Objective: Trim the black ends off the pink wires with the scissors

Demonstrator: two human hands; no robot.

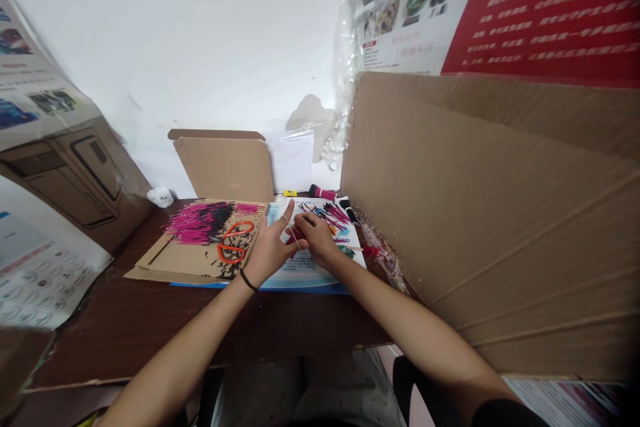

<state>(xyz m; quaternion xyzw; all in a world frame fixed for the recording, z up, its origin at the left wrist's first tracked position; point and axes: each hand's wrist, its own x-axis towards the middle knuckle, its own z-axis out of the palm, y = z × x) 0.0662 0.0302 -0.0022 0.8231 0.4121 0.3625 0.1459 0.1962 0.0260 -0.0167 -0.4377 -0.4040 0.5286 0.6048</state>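
Note:
My left hand (274,240) is over the printed sheet, its thumb and index finger spread wide. A thin pale loop, like a rubber band (299,240), is stretched over them. Close against it, my right hand (316,235) has its fingers pinched together where strands of the band meet. A dark magenta piece (294,236) shows between the hands, partly hidden by the fingers. To the left, orange-handled scissors (231,260) lie on cardboard. Beside them is a pile of thin magenta sticks with black ends (197,224).
Small black scraps (227,272) surround the scissors. More loose sticks (334,214) lie behind my right hand, near a tied magenta-black bundle (323,192). A tall cardboard panel (475,214) walls the right side. An upright box lid (225,167) stands at the back of the brown table (280,320).

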